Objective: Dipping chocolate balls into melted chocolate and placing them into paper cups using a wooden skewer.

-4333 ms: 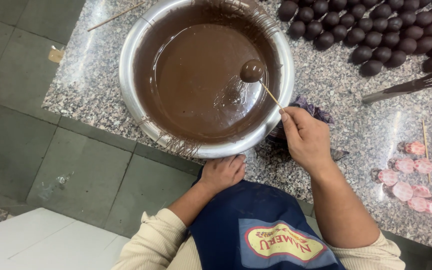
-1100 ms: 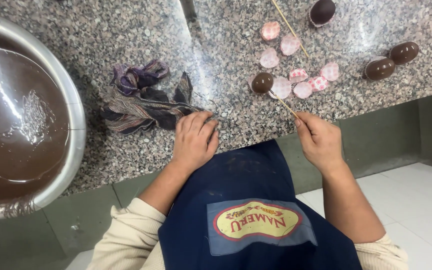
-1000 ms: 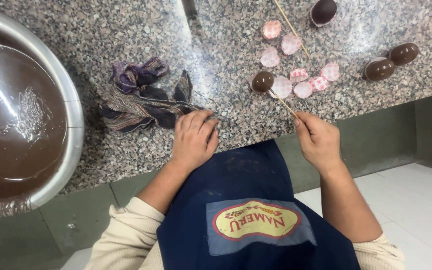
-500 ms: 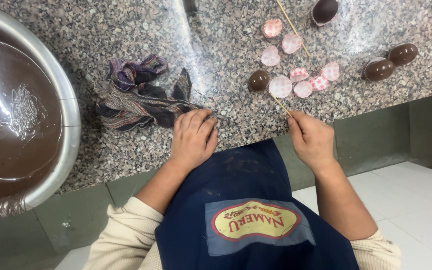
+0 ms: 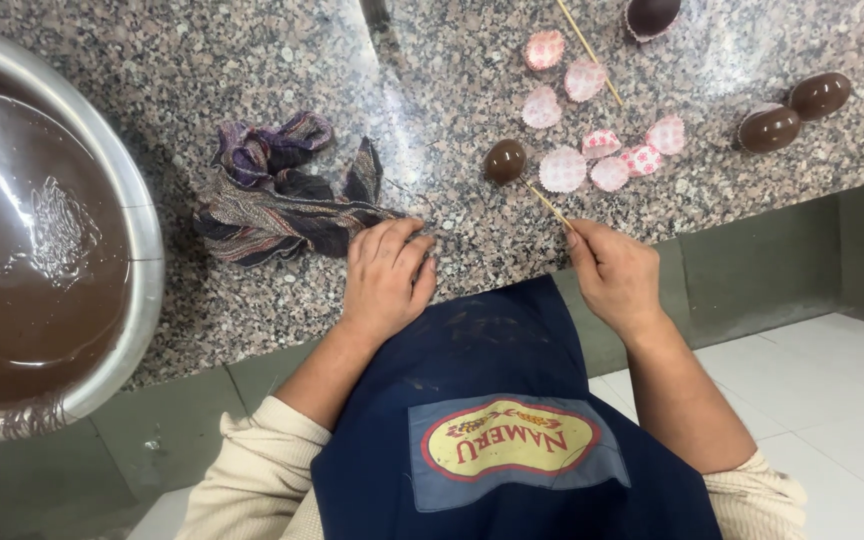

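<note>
Right hand [image 5: 617, 275] pinches the near end of a thin wooden skewer [image 5: 550, 205] between fingertips, fingers closed around it. Skewer runs up and left to a chocolate-coated ball [image 5: 505, 160], stuck on its far tip. Ball sits low over the granite counter [image 5: 252, 60], just beside a pink paper cup [image 5: 562, 170]; contact with the counter can't be told.

Left hand [image 5: 385, 277] lies palm down on the counter edge, fingers loosely together, holding nothing. Fingertips touch the edge of a crumpled striped cloth [image 5: 277, 195].

More pink paper cups [image 5: 632, 155] scattered right of and above the ball. A second skewer [image 5: 589, 48] lies loose among the upper ones. Two chocolate eggs [image 5: 792, 112] sit near the right counter edge, another dark piece [image 5: 650, 14] at the top edge. Large metal bowl [image 5: 147, 260] of melted chocolate at far left, well apart from both hands. Person wears a dark blue apron [image 5: 512, 400].
</note>
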